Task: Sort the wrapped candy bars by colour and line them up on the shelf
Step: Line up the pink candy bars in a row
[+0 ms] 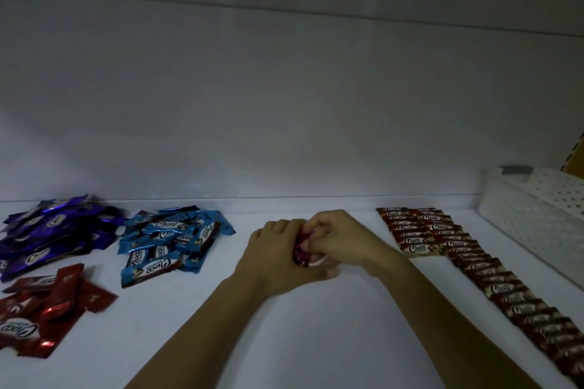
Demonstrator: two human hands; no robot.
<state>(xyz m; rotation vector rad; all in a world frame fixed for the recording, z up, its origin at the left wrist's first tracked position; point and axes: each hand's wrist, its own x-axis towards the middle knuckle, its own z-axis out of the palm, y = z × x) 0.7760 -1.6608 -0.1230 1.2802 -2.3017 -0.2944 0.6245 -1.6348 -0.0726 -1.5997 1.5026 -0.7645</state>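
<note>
White shelf [284, 341] runs open between the red pile [41, 306] at near left and the lined-up brown row [493, 287] along the right. Mid-shelf, the left hand [271, 256] and right hand [341, 240] both grip a small stack of dark-red bars [300, 246]. Farther back lie a blue pile [170, 240], a purple pile [53, 227] and a white basket [531, 218].

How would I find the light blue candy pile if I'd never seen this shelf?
Look at the left side of the white shelf, near the back wall. Three loose heaps lie there; the light blue pile is the rightmost, beside the purple pile and beyond the red pile.
</note>
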